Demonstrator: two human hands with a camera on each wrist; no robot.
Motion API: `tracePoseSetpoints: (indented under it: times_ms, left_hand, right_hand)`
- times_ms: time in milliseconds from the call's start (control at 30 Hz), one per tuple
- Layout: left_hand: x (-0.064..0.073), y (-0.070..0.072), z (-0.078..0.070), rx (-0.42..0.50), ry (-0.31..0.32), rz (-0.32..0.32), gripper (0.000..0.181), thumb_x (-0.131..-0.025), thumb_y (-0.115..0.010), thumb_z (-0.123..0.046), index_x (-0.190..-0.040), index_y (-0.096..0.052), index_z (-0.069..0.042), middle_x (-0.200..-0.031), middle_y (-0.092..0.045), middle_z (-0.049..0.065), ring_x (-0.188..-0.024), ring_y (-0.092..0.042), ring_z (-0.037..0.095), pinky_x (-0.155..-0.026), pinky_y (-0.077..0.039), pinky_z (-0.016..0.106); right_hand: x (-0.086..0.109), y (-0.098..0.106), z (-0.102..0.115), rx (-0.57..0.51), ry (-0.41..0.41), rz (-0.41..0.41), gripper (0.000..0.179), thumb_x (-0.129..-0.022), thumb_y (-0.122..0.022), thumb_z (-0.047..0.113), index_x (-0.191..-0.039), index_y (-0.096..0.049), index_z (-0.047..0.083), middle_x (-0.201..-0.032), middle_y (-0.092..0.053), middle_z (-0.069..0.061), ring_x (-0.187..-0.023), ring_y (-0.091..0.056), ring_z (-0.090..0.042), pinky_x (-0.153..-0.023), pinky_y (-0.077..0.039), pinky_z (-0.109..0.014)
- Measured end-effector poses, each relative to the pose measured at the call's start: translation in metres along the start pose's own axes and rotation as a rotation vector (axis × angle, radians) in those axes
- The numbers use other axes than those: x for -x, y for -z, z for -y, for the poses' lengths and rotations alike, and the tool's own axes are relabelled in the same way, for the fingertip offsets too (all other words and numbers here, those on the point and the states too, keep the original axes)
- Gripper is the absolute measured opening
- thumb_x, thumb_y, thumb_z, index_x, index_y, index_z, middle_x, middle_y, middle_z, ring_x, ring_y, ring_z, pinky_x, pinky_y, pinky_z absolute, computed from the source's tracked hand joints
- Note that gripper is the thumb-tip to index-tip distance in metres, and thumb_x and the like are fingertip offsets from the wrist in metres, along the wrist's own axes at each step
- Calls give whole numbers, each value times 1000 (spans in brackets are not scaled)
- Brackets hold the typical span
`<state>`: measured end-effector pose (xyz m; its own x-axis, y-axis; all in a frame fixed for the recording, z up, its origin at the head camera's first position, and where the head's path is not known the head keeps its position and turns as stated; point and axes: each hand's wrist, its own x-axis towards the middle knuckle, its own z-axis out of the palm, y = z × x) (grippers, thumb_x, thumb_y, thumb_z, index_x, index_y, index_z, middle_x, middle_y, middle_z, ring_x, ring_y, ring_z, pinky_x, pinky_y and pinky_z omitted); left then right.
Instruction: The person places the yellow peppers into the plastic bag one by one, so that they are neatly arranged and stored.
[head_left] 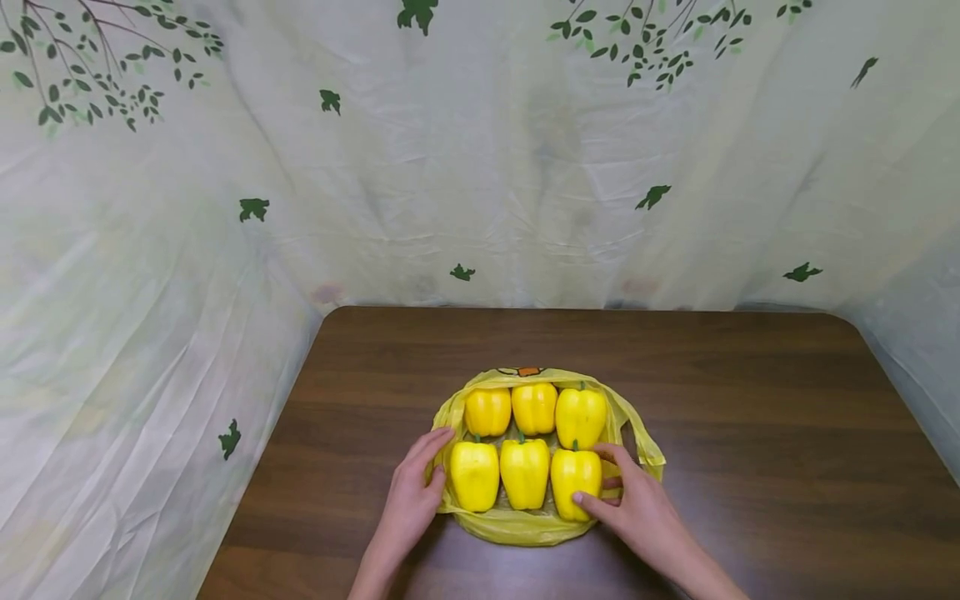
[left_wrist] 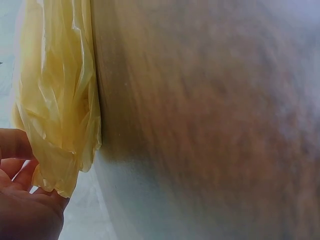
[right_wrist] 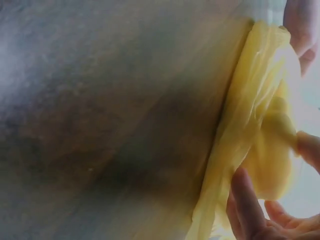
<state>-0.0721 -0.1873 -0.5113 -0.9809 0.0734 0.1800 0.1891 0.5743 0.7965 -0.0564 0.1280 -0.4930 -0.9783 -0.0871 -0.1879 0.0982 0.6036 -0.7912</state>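
Observation:
A yellow plastic bag (head_left: 510, 533) lies on the table with its mouth spread wide and rolled back. Inside it sit yellow bell peppers (head_left: 474, 475) in two rows of three, their green stems toward the back. My left hand (head_left: 412, 487) holds the bag's left edge, thumb inside the rim; the left wrist view shows the crumpled plastic (left_wrist: 57, 100) between thumb and fingers. With my right hand (head_left: 637, 504) I grip the front right pepper (head_left: 575, 479), thumb on its lower front and fingers at its right side. The right wrist view shows this pepper (right_wrist: 272, 155) beside the bag's rim.
The brown wooden table (head_left: 750, 417) extends around the bag on every side. A pale curtain (head_left: 487, 167) with leaf prints hangs behind the table's back edge and along its left. A bag handle loop (head_left: 651, 454) sticks out at the right.

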Motion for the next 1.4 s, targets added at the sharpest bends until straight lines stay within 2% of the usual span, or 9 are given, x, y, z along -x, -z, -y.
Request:
tracePoseSetpoints:
  times_ms: [100,333,500,700,800,900,1133,1300,1400]
  left_hand:
    - [0,0,0,1,3,2,52,-83,-59,17,-131,-62,-3,-135,-56,3,-129,-49,26,-107,-37,45]
    - [0,-2,-1,3,-1,-8,50,-83,-59,17,-130,-63,-3,-134,-57,3,-128,-50,26,-107,-37,43]
    - [0,-2,-1,-1,-10,-9,51,-83,-59,17,-129,-63,-3,-133,-58,3,-128,-51,26,-106,-38,43]
    - [-1,-2,0,-6,-9,-3,52,-83,-59,17,-130,-63,-5,-133,-58,2,-128,-51,26,-106,-39,44]
    - [-1,-2,1,-6,-18,-7,52,-82,-59,17,-129,-63,-4,-133,-58,3,-128,-51,25,-106,-39,44]
    - [-1,-2,2,-5,-26,-14,51,-82,-59,17,-128,-64,-3,-133,-59,4,-127,-51,25,-106,-38,43]
    - [-1,-2,3,-5,-33,-12,51,-82,-59,17,-128,-64,-3,-132,-59,4,-127,-51,25,-107,-38,43]
    - [-1,-2,3,-10,-30,-12,51,-82,-59,17,-128,-64,-3,-132,-59,3,-127,-51,25,-107,-38,44]
    - [0,-3,2,-7,-28,-9,52,-81,-59,17,-129,-64,-4,-132,-58,2,-127,-51,24,-106,-38,43]
  right_hand:
    - [0,0,0,10,2,-9,69,-73,-86,43,-128,-53,19,-116,-63,-4,-89,-65,-14,-74,-58,-35]
    - [1,-2,-3,72,134,-50,67,-75,-86,31,-130,-53,12,-121,-55,-3,-102,-62,-18,-86,-55,-35]
    - [2,-4,-9,78,188,-69,67,-76,-86,30,-130,-52,13,-121,-55,-1,-104,-60,-17,-86,-55,-35]
    - [1,-7,-15,155,382,-166,60,-75,-87,23,-126,-56,18,-126,-55,4,-107,-49,-13,-85,-53,-35]
    - [-1,-8,-18,151,444,-198,58,-73,-88,20,-123,-59,20,-126,-56,7,-108,-48,-12,-83,-53,-34]
    - [-2,-9,-18,125,445,-201,57,-73,-88,18,-122,-60,20,-126,-56,8,-108,-49,-13,-81,-54,-33]
    - [-1,-15,-15,51,362,-222,54,-74,-87,19,-121,-61,21,-125,-58,7,-110,-49,-14,-82,-54,-36]
    - [0,-17,-14,42,334,-218,53,-76,-86,22,-123,-61,22,-127,-57,7,-112,-48,-15,-83,-53,-37]
    - [2,-16,-15,49,323,-209,55,-77,-85,27,-126,-60,23,-131,-55,7,-116,-47,-15,-88,-51,-41]
